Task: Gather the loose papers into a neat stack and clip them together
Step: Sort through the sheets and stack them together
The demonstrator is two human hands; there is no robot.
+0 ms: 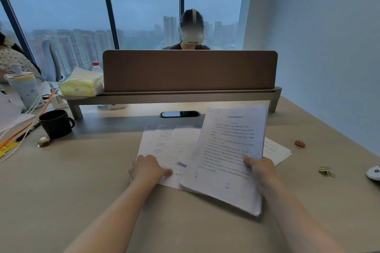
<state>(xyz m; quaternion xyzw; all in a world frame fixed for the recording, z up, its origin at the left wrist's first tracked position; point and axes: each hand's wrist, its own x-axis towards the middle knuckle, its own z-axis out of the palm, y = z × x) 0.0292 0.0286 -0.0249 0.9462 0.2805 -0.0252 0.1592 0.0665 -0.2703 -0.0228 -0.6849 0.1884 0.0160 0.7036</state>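
My right hand (pixel 262 170) grips a thick bundle of printed papers (pixel 226 156) by its right edge and holds it tilted above the desk. My left hand (pixel 149 168) lies flat on several loose sheets (pixel 164 146) spread on the desk, fingers resting on their lower left corner. One more sheet (pixel 276 151) pokes out to the right from behind the bundle. A red binder clip (pixel 299 143) lies on the desk at the right, and a yellow-green clip (pixel 326 171) lies nearer, further right.
A black mug (pixel 55 122) and cables stand at the left. A brown divider screen (pixel 189 70) on a shelf crosses the back of the desk, with a person seated behind it. A white device (pixel 374 172) sits at the right edge. A cable port (pixel 180 114) lies behind the papers.
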